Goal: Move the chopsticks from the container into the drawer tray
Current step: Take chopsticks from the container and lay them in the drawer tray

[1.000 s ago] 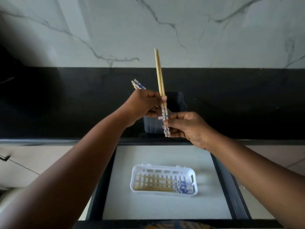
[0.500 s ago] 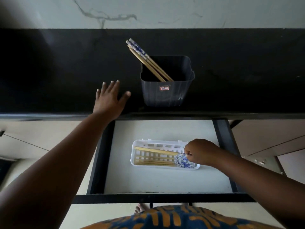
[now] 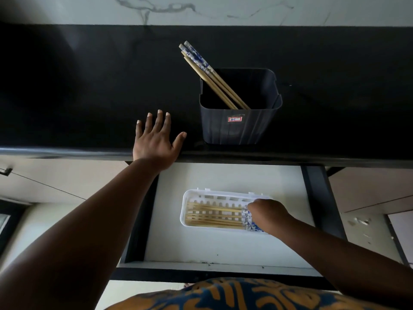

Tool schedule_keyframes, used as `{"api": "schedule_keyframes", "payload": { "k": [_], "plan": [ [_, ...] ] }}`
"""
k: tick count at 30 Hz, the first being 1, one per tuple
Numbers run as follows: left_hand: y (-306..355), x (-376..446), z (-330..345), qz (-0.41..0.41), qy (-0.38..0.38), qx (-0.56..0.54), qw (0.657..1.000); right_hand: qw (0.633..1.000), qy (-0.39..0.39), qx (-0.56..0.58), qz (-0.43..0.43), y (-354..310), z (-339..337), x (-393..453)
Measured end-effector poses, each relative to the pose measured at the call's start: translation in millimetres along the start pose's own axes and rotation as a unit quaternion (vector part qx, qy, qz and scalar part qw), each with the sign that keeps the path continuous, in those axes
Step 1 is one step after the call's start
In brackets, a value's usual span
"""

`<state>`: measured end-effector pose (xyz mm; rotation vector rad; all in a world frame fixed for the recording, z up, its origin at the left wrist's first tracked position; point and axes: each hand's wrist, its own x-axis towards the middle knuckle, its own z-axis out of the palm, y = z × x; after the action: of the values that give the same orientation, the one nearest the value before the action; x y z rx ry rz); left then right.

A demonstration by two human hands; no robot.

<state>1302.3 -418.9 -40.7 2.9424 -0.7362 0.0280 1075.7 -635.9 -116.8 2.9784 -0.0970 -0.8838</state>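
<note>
Head view: right hand [image 3: 267, 214] hides tray [image 3: 194, 194] chopsticks' [image 3: 214, 217] ends, perhaps gripping.

The person is wearing a dark blue garment [image 3: 234, 296] patterned with bold orange shapes, showing at the bottom edge. Both forearms are showing bare, with no sleeves reaching the wrists.

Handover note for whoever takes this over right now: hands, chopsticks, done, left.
Left hand: open, flat on the black counter.
Right hand: fingers curled at the patterned ends of the chopsticks in the white tray; grip itself hidden.
Done: several chopsticks lie flat in the tray, inside the open drawer.
Left: about four chopsticks lean in the dark container on the counter.
</note>
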Motion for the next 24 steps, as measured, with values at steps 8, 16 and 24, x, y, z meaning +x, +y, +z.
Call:
{"api": "schedule_keyframes", "payload": {
  "k": [8,16,24],
  "plan": [
    [0.2,0.2,0.8,0.000,0.001,-0.002,1.000,0.998,0.056,0.022,0.003,3.5,8.7,3.3],
    [-0.3,0.4,1.1,-0.004,-0.002,0.005,1.000,0.985,0.165,-0.011,0.042,-0.6,14.0,3.0],
    [-0.7,-0.8,-0.1,0.003,-0.004,-0.001,1.000,0.998,0.028,0.048,0.020,3.6,-7.8,-12.7]
  ]
}}
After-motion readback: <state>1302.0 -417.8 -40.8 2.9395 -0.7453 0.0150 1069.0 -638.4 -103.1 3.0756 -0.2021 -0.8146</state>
